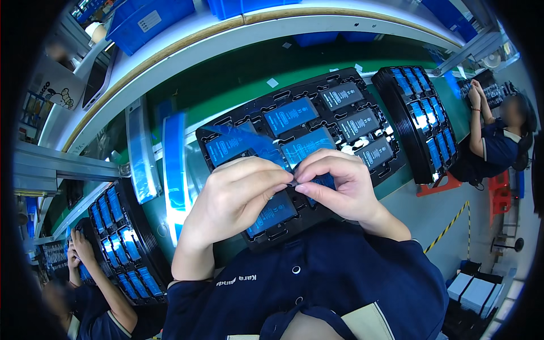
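Note:
A black moulded tray (pixel 258 241) lies before me, with flat, phone-type battery packs in its pockets. My left hand (pixel 235 190) is closed in a pinch over the tray's near middle. A strip of clear blue film (pixel 265 146) runs from its fingers toward the far left. My right hand (pixel 340 184) pinches thumb to forefinger, its tips meeting the left ones. A tiny dark piece shows between the fingertips, too small to name. A blue-covered battery (pixel 309 146) lies just beyond my hands. The right-hand column, including a grey battery (pixel 359 124), shows no blue covering.
Stacked trays of blue-covered batteries stand at right (pixel 425 113) and left (pixel 122 243). Blue film strips (pixel 174 170) lie left of my tray on the green bench. A raised shelf (pixel 226 39) with blue bins (pixel 148 22) runs along the back. Co-workers sit on both sides.

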### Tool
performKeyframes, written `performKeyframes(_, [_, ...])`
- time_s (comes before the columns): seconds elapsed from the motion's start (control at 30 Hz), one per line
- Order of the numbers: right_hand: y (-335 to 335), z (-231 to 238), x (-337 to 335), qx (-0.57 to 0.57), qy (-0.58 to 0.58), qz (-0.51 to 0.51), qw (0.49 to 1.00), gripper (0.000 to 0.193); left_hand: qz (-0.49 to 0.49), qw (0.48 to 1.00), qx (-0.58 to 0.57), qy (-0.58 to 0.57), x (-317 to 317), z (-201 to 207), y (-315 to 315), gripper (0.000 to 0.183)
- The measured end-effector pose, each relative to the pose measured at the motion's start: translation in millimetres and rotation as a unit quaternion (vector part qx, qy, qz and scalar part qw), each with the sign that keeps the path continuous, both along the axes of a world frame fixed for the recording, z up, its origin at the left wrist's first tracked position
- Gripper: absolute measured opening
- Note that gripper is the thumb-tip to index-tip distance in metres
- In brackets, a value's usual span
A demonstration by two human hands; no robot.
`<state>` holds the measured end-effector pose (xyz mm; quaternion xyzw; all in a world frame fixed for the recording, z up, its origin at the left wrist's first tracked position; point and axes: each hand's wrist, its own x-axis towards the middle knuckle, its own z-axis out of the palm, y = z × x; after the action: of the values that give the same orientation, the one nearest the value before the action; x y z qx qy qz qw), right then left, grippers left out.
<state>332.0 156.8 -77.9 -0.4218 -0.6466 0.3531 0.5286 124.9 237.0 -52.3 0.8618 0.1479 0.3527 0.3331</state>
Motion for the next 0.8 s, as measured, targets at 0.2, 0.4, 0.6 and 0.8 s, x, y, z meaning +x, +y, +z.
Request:
performKeyframes(0.2, [13.3,17.4,46.8,-0.04,0.136,-0.031,0.989,0.009,0.06,0.998,-0.002,0.002,-13.3,4.2,12.5,0.016])
performKeyframes(0.4, [68.7,14.1,142.4,-0.134,0.081,-0.187,0.97,0.016,0.109,0.988,-0.079,-0.073,-10.0,-5.7,22.2,0.023])
performKeyframes(0.6, [82.3,-9.1,143.4,-0.153,0.058,-0.19,0.968,0.023,0.112,0.976,-0.168,-0.087,8.1,-27.2,22.7,0.024])
performKeyframes(0.8, [75.9,-13.4,142.7,-0.144,0.083,-0.212,0.963,0.026,0.115,0.967,-0.205,-0.094,6.9,-29.8,25.3,0.02])
